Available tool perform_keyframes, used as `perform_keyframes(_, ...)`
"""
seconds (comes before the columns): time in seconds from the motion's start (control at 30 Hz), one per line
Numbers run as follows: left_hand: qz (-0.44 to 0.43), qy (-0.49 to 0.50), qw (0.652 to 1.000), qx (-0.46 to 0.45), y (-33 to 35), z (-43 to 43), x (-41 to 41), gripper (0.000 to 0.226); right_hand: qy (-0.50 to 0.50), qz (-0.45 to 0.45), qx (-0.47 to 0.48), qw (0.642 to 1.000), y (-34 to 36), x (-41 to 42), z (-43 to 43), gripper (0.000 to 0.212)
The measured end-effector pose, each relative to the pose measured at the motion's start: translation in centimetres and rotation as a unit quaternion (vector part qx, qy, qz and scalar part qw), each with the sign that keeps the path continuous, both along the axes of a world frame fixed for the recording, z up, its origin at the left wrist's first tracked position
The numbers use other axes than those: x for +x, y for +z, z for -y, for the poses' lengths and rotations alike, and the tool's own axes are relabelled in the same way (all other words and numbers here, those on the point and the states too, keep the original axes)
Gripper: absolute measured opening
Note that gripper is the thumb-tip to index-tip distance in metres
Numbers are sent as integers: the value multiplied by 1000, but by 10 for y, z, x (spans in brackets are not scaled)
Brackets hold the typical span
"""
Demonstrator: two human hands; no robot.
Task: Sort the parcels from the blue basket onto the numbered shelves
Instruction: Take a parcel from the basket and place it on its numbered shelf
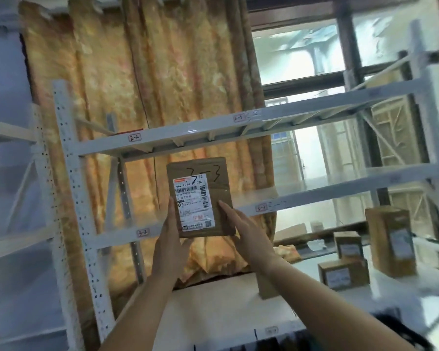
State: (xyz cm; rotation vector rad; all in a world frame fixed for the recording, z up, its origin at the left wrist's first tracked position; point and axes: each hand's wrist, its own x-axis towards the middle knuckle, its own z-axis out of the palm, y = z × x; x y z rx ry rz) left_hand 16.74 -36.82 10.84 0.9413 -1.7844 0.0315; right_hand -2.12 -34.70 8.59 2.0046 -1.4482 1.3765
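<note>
A flat brown cardboard parcel (200, 196) is held up upright in front of the white metal rack, with "3-3" handwritten on top and a white shipping label on its face. My left hand (171, 239) holds its lower left edge, thumb along the side. My right hand (241, 231) presses with straight fingers against its lower right edge. Behind it runs the shelf beam with tags "3-2" (143, 233) and "3-3" (261, 207). The beam above carries tag "2-2" (134, 138). The blue basket is out of view.
Several brown parcels (344, 273) stand on the lower white shelf at right, one tall box (390, 244) among them. An orange curtain (150, 84) hangs behind the rack. A perforated upright post (79, 211) stands at left. A window lies behind at right.
</note>
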Motion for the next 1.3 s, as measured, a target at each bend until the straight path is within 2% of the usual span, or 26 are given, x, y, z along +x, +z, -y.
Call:
perform_keyframes(0.13,7,-23,1000,-11,6,9,-64,112,-40,-9,-12,999,6,-64,5,86)
perform_keyframes(0.33,42,-56,997,-27,9,22,-165,82,-83,-33,-36,995,20,-170,3,79)
perform_keyframes(0.5,49,-46,995,-69,22,25,-251,67,-108,-42,-45,992,24,-248,-7,72)
perform_keyframes(0.67,94,-32,988,-115,32,36,-343,73,-145,-28,-37,988,29,-333,-25,76)
perform_keyframes(0.93,25,-167,982,-89,17,67,-456,76,-196,-2,-42,980,24,-427,-11,72)
perform_keyframes(1.07,21,-195,977,-79,10,101,-493,77,-216,-10,-49,975,20,-454,16,73)
perform_keyframes(1.3,-6,-235,965,-119,21,153,-560,76,-260,-9,-46,964,38,-503,50,69)
